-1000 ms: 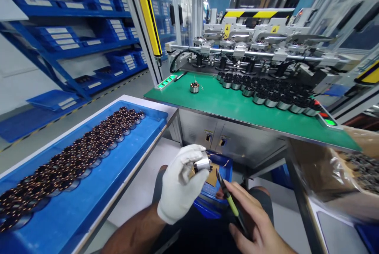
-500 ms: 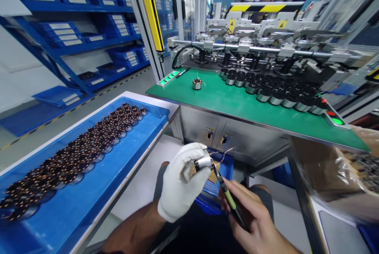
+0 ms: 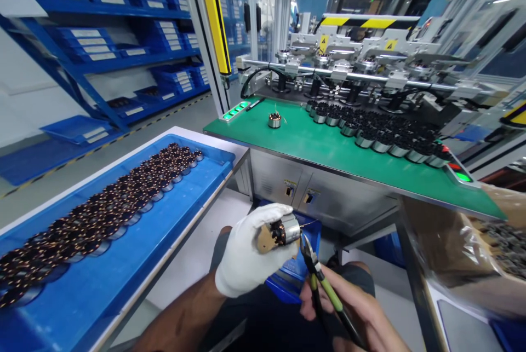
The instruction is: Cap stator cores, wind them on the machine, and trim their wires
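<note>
Stator [image 3: 285, 230] pinched in gloved left hand [image 3: 250, 256], fingers curled.

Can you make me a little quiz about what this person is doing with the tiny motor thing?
1. True or false: the left hand wears a white glove.
2. What does the right hand hold? A) cutters B) hammer C) brush
3. What colour is the tray full of coils?

Key:
1. True; it holds the small motor coil.
2. A, the green-handled cutters.
3. Blue.
</note>
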Demonstrator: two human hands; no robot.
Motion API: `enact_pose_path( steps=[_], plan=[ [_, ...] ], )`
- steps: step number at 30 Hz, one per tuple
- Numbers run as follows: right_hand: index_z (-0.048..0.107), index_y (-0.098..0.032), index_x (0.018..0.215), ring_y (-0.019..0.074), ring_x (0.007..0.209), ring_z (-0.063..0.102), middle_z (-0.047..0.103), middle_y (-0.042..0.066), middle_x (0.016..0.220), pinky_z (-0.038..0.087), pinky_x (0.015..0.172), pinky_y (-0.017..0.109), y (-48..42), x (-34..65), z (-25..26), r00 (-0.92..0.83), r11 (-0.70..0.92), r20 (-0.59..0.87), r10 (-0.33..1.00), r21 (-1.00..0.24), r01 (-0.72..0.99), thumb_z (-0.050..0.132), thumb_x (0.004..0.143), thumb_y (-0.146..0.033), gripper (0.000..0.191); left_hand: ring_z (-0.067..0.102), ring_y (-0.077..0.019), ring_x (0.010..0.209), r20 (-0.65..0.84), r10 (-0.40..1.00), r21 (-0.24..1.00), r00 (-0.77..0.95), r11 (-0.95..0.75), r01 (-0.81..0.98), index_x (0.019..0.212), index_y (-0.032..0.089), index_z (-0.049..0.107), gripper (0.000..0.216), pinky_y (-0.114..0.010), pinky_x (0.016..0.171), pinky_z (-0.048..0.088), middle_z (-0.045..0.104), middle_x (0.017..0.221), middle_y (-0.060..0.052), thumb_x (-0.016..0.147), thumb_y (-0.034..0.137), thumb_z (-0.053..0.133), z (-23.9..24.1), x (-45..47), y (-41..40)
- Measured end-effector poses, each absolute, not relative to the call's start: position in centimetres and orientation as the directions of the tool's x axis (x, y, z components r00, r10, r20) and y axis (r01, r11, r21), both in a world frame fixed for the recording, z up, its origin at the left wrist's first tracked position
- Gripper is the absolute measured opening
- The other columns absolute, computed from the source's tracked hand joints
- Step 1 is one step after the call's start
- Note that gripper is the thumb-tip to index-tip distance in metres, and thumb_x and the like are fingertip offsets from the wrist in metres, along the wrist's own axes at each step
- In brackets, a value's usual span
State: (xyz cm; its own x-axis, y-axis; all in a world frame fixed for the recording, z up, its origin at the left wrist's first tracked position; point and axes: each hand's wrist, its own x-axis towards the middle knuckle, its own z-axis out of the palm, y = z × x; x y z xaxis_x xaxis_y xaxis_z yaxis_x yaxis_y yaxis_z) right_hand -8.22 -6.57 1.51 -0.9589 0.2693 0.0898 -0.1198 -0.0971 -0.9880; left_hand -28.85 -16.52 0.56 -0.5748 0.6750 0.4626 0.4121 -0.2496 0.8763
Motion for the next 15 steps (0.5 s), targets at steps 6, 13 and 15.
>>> enact_pose_path(
  steps=[6,13,15],
  plan=[
    [0.045,-0.044,0.142,0.0202,0.093,0.067,0.066,0.007,0.115,0.054,0.086,0.039,-7.10,-8.68,1.27,-0.959,-0.220,0.075,0.273,-0.966,-0.138,0.064,0.084,-0.020,0.066,0.067,-0.0237,0.109,0.555,0.692,0.796,-0.461,-0.280,0.536,0.116,0.029,0.062,0.053,-0.035,0.097,0.054,0.069,0.118,-0.006,0.068,0.015,0.081,0.71,-29.18,-16.87],
    [0.045,-0.045,0.142,0.0177,0.086,0.063,0.064,0.007,0.109,0.053,0.074,0.033,-7.35,-8.70,1.29,-0.962,-0.266,0.060,0.265,-0.955,-0.133,0.062,0.089,-0.025,0.060,0.067,-0.0203,0.108,0.585,0.698,0.747,-0.412,-0.267,0.609,0.119,0.033,0.059,0.055,-0.032,0.095,0.054,0.069,0.118,-0.002,0.071,0.016,0.079,1.13,-29.29,-17.36],
    [0.045,-0.045,0.142,0.0166,0.084,0.062,0.064,0.006,0.108,0.052,0.072,0.032,-7.36,-8.71,1.33,-0.963,-0.246,0.050,0.265,-0.962,-0.117,0.062,0.089,-0.025,0.059,0.067,-0.0194,0.107,0.575,0.708,0.740,-0.410,-0.235,0.630,0.117,0.032,0.059,0.051,-0.031,0.096,0.054,0.070,0.117,-0.002,0.072,0.018,0.079,1.34,-29.31,-17.45]
  ],
)
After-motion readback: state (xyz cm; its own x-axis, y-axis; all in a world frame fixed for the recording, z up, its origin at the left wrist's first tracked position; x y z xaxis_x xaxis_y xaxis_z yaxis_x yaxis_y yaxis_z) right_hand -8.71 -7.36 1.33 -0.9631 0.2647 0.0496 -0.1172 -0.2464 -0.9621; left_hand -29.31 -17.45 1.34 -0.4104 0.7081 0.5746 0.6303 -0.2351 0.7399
